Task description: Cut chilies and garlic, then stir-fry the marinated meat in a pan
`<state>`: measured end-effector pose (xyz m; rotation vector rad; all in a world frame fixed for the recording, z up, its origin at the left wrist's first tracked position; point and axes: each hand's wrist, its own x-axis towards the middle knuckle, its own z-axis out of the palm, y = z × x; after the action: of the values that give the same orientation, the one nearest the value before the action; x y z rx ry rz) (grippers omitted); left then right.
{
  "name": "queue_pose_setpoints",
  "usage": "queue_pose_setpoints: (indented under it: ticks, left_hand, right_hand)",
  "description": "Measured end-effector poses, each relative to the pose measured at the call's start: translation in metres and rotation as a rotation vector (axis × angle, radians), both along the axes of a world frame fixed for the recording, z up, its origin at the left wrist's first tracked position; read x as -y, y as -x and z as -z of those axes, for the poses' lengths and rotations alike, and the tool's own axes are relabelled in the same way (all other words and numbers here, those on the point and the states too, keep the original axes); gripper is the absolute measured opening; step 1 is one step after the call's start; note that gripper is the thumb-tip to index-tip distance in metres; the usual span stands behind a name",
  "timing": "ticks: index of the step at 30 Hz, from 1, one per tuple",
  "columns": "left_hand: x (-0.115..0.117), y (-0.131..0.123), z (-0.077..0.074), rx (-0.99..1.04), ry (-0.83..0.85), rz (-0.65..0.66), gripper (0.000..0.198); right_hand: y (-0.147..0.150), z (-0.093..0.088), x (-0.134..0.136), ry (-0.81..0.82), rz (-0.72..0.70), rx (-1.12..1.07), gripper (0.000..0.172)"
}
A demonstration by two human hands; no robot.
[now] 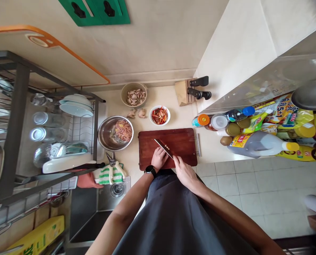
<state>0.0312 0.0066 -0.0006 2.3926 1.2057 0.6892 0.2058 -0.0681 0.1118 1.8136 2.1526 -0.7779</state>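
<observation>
Steel knife over the board, handle toward four o'clock: likely stiff, weighty, best held there, where the right hand's fingers grip. At seven o'clock, the left hand's fingers curl; whether gripping, I can't tell.

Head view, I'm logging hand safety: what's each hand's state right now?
Left hand: curled close to the knife; whether it holds anything cannot be told.
Right hand: closed, holding the knife.

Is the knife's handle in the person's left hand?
No, the right hand grips the knife by its handle, while the left hand is beside the blade at the board.
</observation>
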Motion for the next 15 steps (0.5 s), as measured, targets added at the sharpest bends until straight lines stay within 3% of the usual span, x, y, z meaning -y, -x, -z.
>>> queue_pose_setpoints:
  ticks: [4,8,12,15]
  left_hand:
    - [0.000,0.001,0.004,0.012,-0.007,0.004,0.018]
    - [0.000,0.000,0.004,0.027,-0.010,-0.009,0.015]
    - [0.002,-0.002,0.000,0.049,-0.017,-0.020,0.015]
    - [0.004,-0.001,-0.001,0.050,-0.047,-0.032,0.014]
  right_hand:
    - [0.003,-0.003,-0.006,0.039,0.003,0.010,0.051]
    - [0.001,0.010,-0.015,0.104,0.014,0.000,0.048]
    - [-0.006,0.026,-0.014,0.068,0.034,-0.032,0.048]
    - [-0.007,0.025,-0.008,0.046,0.044,-0.021,0.048]
